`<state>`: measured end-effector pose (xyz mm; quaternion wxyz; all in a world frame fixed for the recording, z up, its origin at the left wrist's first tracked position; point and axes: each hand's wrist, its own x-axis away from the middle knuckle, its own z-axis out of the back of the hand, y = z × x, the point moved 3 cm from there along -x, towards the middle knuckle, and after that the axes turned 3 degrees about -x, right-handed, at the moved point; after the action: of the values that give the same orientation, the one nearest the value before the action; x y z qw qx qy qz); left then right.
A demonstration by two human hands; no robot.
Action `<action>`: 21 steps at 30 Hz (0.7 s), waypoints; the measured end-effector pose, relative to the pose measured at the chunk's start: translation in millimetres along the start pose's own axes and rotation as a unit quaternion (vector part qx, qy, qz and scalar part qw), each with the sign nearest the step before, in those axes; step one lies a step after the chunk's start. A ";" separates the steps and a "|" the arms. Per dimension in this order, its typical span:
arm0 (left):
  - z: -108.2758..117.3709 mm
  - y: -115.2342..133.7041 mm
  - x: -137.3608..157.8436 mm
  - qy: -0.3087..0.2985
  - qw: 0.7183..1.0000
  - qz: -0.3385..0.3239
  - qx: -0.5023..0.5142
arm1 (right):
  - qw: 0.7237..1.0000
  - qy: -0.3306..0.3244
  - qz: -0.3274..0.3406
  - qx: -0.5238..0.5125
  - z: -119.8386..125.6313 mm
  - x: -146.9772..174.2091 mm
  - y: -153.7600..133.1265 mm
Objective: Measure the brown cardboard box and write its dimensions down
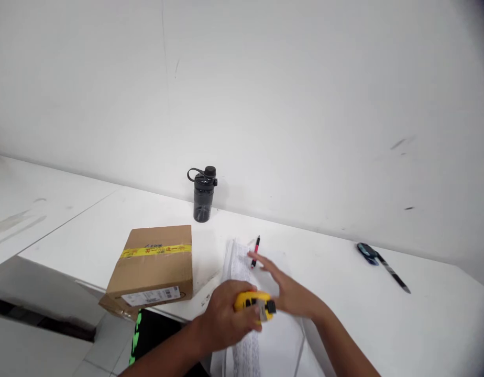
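Note:
My left hand (pixel 232 315) is wrapped round a yellow and black tape measure (pixel 244 300), held above the open pages. Its black and silver end faces right, towards my other hand. Behind and right of it, my right hand (pixel 287 290) has its fingers stretched out to the upper left, with part of it hidden by the tape measure. Under both hands lies an open book or stack of papers (pixel 281 343), its left page covered in dense writing. A red and black pen (pixel 256 248) rests near its top, close to my right fingertips.
A taped cardboard box (pixel 159 267) stands to the left at the table's front edge. Behind it, a dark bottle (pixel 203 196) stands by the wall. Scissors (pixel 387 264) with dark handles lie at the right on the white table (pixel 363 324).

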<state>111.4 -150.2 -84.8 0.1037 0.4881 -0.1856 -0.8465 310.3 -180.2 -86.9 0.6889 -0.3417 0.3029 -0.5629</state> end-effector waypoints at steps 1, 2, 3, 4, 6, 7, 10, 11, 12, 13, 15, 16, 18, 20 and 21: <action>3.4 11.1 3.5 0.026 0.999 -0.038 0.010 | 0.997 -0.054 0.021 -0.047 -11.1 12.9 -19.4; 7.0 21.0 7.2 0.058 0.996 -0.072 0.016 | 0.992 -0.069 0.059 -0.086 -20.4 23.5 -38.9; 10.6 29.2 10.8 0.092 0.991 -0.090 0.017 | 0.985 -0.065 0.104 -0.121 -28.4 31.3 -56.9; 14.7 35.3 14.0 0.132 0.987 -0.092 0.014 | 0.977 -0.054 0.141 -0.154 -35.5 36.2 -72.3; 24.3 43.6 19.7 0.202 0.977 -0.067 -0.001 | 0.961 -0.036 0.192 -0.195 -46.9 38.3 -94.8; 30.3 46.6 22.1 0.230 0.972 -0.047 -0.004 | 0.959 -0.032 0.202 -0.197 -51.5 36.2 -102.5; 54.1 53.7 29.2 0.265 0.960 0.041 0.077 | 0.968 -0.024 0.236 -0.085 -63.7 23.0 -120.0; 63.2 55.1 32.1 0.265 0.952 0.095 0.125 | 0.963 -0.015 0.268 -0.015 -68.1 18.0 -126.2; 72.8 56.4 35.8 0.265 0.936 0.158 0.167 | 0.950 0.003 0.306 0.059 -72.6 13.1 -132.8; 82.7 58.0 40.1 0.268 0.917 0.221 0.196 | 0.928 0.028 0.348 0.127 -77.0 8.6 -139.8; 104.9 62.1 49.3 0.285 0.884 0.312 0.202 | 0.880 0.078 0.412 0.224 -83.3 0.8 -154.3; 117.2 63.9 53.1 0.296 0.875 0.337 0.184 | 0.862 0.096 0.430 0.250 -84.1 -2.9 -161.5; 142.2 64.4 57.1 0.301 0.868 0.367 0.143 | 0.840 0.108 0.457 0.271 -80.2 -9.6 -175.1; 166.8 59.0 55.0 0.277 0.868 0.397 0.114 | 0.831 0.110 0.475 0.268 -69.1 -16.1 -185.2; 178.6 54.3 51.4 0.255 0.867 0.412 0.112 | 0.831 0.112 0.476 0.264 -61.8 -19.8 -187.7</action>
<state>-69.2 -179.9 -21.5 0.4316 0.5744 -0.4310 -0.5459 150.4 -193.7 30.0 0.8970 0.1051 0.3429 -0.2584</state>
